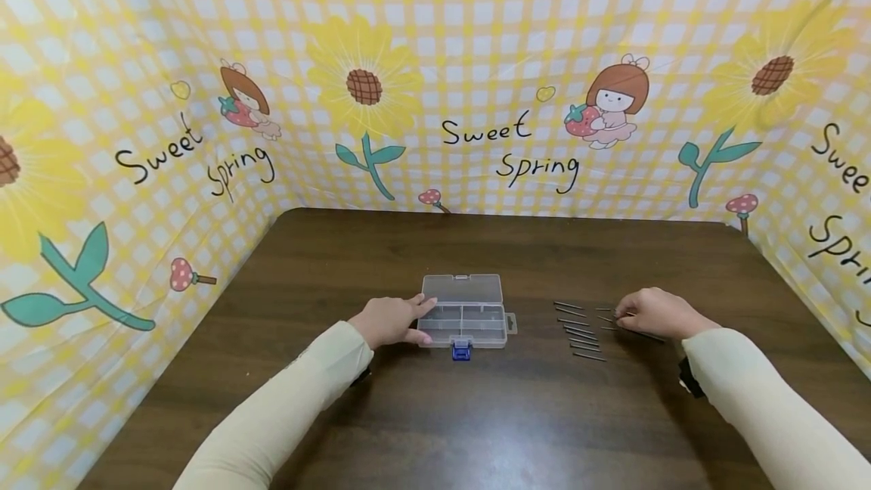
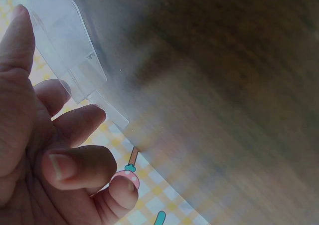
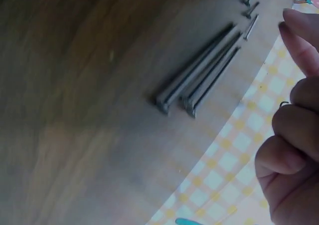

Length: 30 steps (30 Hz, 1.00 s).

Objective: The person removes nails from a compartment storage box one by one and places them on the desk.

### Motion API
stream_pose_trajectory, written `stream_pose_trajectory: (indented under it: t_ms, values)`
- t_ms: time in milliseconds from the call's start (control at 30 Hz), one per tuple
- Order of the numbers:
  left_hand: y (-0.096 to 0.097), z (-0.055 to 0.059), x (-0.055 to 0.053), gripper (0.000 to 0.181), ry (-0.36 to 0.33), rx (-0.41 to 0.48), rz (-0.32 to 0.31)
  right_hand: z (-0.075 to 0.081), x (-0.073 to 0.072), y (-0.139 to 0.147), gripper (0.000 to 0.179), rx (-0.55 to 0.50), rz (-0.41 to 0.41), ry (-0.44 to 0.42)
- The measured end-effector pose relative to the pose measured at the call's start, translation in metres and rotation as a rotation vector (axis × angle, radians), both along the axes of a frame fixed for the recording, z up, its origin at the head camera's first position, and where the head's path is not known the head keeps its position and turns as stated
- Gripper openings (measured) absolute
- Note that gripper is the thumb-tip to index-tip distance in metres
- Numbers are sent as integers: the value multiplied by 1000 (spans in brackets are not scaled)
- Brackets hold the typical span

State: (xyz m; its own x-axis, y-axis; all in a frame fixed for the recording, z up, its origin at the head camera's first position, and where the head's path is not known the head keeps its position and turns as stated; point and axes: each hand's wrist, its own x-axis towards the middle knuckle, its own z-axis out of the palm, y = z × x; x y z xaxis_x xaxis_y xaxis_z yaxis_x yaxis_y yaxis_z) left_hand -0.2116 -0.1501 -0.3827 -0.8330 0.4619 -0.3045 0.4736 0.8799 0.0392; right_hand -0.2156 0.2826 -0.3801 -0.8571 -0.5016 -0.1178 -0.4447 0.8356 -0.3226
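Note:
A clear plastic compartment box (image 1: 484, 339) with a blue latch (image 1: 461, 351) stands on the table, its lid (image 1: 463, 289) tipped back. At its left side, my left hand (image 1: 389, 320) holds the box, thumb by the front corner and forefinger by the hinge. My right hand (image 1: 658, 312) is low over some short thin nails (image 1: 603, 309). Its thumb and forefinger tips come together, while the other fingers curl in; whether a nail lies between the tips is hidden. Long nails (image 3: 199, 75) lie beside this hand in the right wrist view.
A row of several dark nails (image 1: 581, 337) lies between the box and my right hand. The brown wooden table (image 1: 435, 422) is bordered at the back and sides by yellow checked cloth (image 1: 476, 82). A hang tab (image 1: 512, 323) juts from the box's right side.

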Motion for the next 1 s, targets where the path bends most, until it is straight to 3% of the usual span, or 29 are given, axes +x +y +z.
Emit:
stream_pose_trajectory:
  t_ms: [200, 333, 1000]
  values:
    - [0, -2, 0, 75, 4, 6, -3, -2, -5, -16, 16, -121, 14, 37]
    - [1, -2, -1, 76, 2, 15, -10, 0, -9, -29, 18, -171, 25, 10]
    - [-2, 0, 0, 76, -5, 20, -3, -3, -30, -122, 19, -258, 129, -7]
